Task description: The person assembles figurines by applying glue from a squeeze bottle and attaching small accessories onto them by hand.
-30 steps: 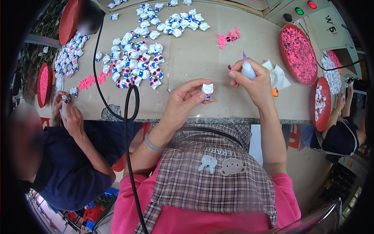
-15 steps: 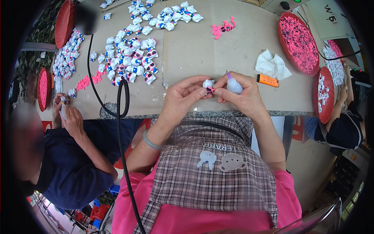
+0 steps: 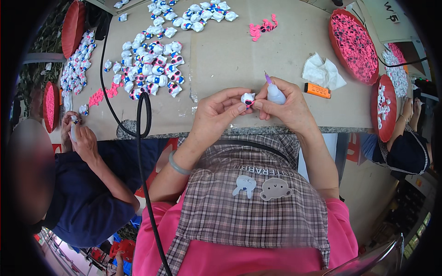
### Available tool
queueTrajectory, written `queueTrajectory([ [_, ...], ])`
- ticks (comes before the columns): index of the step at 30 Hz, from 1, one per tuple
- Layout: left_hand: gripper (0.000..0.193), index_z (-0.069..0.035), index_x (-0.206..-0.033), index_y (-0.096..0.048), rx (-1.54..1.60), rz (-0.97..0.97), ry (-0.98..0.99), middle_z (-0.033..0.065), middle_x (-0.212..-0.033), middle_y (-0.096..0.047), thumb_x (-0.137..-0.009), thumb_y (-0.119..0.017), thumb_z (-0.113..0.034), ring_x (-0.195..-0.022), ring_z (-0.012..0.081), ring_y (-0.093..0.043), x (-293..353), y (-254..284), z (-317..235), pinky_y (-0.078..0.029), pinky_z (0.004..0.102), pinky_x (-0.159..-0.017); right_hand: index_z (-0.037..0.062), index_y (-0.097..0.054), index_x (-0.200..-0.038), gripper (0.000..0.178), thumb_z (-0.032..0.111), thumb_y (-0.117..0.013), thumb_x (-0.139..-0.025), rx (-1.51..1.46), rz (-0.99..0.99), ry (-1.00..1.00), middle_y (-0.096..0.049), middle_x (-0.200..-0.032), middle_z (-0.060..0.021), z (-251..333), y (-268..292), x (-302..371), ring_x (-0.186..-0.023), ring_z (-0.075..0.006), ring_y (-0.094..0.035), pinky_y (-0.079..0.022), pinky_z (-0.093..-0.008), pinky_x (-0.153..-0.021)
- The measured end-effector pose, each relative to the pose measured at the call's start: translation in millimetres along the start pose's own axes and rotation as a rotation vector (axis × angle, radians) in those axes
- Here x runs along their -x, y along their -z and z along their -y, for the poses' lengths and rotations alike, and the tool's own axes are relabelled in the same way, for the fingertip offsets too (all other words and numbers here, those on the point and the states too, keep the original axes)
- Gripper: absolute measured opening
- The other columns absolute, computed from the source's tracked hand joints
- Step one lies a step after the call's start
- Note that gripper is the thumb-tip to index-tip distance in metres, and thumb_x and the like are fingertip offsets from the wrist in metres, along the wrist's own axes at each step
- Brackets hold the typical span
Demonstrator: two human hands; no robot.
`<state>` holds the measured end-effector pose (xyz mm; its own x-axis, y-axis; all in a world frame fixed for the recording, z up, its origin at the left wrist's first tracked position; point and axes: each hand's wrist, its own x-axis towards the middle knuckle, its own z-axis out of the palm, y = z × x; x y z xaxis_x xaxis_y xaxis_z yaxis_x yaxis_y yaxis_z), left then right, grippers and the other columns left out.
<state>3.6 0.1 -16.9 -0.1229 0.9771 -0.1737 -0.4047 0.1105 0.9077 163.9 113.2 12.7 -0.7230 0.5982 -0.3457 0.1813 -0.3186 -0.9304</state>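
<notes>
A small white cat-like figurine (image 3: 247, 98) with pink-rimmed dark glasses on its face is pinched between the thumb and fingers of my left hand (image 3: 223, 109). My right hand (image 3: 286, 105) is closed around a squeeze bottle (image 3: 276, 94) with a purple nozzle, which points up and away from me. The thumb and forefinger of that same hand press at the right side of the glasses. To the left lies a cluster of similar white figurines (image 3: 146, 69), several wearing pink glasses and others showing blue parts.
Loose pink glasses (image 3: 263, 28) lie ahead on the table. At right are an orange box (image 3: 317, 90), crumpled tissue (image 3: 322, 72) and a red tray (image 3: 333, 46) of pink pieces. A black cable (image 3: 142, 152) hangs at left, beside a co-worker's hands (image 3: 82, 138).
The figurine's face with the pink glasses has turned more into view between my fingers. My right hand has shifted slightly, with the bottle still in it. The whole view has moved a little.
</notes>
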Motion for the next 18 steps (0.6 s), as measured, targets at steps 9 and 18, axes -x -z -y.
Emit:
queueTrajectory([
  [9,0.029,0.005,-0.117,-0.055,0.007,-0.029,-0.059,0.0127,-0.102,-0.065,-0.089,-0.059,0.000,-0.094,0.0165,-0.064,-0.9,-1.4,3.0,-0.052,0.0278,-0.085,0.0018,-0.057,-0.083,0.017,0.009,-0.072,-0.078,0.332,-0.222,0.094,-0.063,-0.069,-0.0052,-0.1,-16.5,7.0,-0.060,-0.0083,-0.059,-0.048,-0.0240,-0.053],
  [18,0.025,0.007,-0.115,-0.054,-0.001,-0.022,-0.133,0.0152,-0.109,-0.063,-0.091,-0.056,-0.001,-0.101,0.0197,-0.062,1.4,-0.5,5.2,-0.051,0.0308,-0.090,0.0030,-0.057,-0.086,0.023,0.012,-0.075,-0.076,0.330,-0.281,0.217,-0.064,-0.070,-0.0060,-17.5,-21.8,2.7,-0.063,-0.0121,-0.060,-0.049,-0.0283,-0.059],
])
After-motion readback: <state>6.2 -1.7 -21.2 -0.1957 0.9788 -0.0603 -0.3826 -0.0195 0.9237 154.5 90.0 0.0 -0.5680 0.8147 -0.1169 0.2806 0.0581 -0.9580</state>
